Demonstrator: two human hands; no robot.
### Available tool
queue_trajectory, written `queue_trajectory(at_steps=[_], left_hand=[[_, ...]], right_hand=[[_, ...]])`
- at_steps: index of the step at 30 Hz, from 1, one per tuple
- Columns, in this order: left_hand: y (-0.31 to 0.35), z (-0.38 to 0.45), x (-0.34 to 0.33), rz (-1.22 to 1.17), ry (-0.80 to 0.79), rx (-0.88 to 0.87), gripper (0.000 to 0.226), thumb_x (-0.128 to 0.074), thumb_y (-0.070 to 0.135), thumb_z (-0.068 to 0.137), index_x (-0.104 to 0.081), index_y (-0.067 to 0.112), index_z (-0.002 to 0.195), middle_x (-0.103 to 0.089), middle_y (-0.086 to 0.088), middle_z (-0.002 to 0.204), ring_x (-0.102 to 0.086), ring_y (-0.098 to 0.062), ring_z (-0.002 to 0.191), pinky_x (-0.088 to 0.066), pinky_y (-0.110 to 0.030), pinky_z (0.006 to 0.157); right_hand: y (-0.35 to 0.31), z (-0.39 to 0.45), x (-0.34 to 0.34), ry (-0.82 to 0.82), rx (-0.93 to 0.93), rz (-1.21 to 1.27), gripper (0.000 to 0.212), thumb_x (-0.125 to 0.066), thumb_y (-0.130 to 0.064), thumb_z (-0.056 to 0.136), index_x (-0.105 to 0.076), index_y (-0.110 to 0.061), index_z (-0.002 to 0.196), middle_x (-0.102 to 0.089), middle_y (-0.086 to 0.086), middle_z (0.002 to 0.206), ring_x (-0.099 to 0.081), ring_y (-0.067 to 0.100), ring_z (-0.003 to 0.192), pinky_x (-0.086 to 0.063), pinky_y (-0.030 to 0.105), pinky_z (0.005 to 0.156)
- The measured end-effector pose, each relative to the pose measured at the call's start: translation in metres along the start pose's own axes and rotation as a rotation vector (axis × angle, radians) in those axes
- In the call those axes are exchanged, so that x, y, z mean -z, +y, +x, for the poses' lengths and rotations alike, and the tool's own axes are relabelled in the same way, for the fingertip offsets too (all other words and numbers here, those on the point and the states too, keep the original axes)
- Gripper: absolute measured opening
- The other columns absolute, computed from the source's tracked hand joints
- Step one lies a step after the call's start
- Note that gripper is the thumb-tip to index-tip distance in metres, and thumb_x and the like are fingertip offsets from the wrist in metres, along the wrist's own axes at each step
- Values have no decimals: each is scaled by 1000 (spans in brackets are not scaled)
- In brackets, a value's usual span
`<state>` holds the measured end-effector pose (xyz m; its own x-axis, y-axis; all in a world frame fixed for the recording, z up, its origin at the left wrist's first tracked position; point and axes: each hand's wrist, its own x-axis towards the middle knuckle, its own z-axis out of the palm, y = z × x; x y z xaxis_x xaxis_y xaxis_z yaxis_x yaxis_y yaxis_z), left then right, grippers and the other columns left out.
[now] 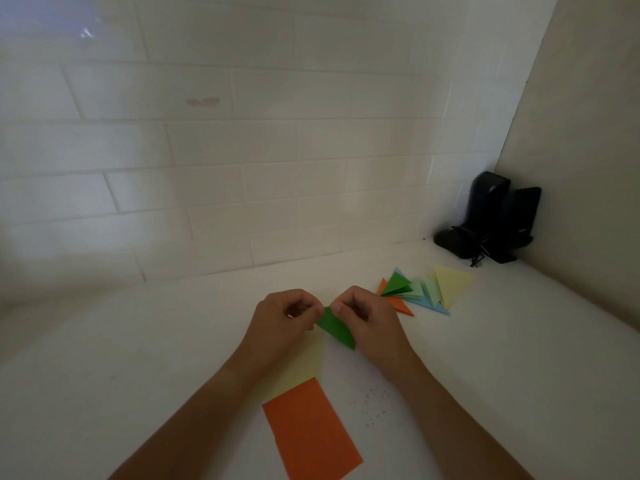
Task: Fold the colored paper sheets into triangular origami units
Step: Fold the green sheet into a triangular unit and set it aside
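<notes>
While pinched by both hands, creased green paper triangle (336,328), matte.

matt green paper (335,326) — glossy white wall tiles (207,188)

Both hands, left hand (287,315) and right hand (367,318), pinching a folded green paper (336,328) above the white bench (502,358), orange sheet (311,429) nearer, folded triangles (420,289) toward the far right corner.

No legible text, label, brand, number or sign appeared on any surface; the view was dim and blurred.
</notes>
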<state>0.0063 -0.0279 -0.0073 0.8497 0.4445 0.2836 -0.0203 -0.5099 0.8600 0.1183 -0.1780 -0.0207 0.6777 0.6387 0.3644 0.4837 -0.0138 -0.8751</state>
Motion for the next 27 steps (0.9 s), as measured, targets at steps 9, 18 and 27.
queue_trajectory(at_steps=[9,18,27], left_hand=[[0,1,-1,13,-5,-21,13,-72,14,93,-76,22,84,-75,10,79,-70,-6,79,-51,-15,72],[-1,0,-1,-14,16,9,13,-72,15,94,-78,21,84,-75,5,75,-68,-6,71,-48,-14,69],[-6,3,4,-102,83,82,16,-70,2,94,-81,15,95,-77,1,72,-74,-13,68,-53,-14,67]], right_hand=[[-1,-1,-1,-38,-5,37,17,-66,-17,98,-69,-20,82,-66,2,74,-59,15,71,-48,35,66],[-1,0,-2,39,-3,-80,28,-64,-15,100,-62,-28,76,-59,-16,65,-52,1,63,-39,16,61],[3,3,0,98,-84,33,10,-65,-17,100,-70,-17,91,-69,-7,80,-63,6,75,-51,21,69]])
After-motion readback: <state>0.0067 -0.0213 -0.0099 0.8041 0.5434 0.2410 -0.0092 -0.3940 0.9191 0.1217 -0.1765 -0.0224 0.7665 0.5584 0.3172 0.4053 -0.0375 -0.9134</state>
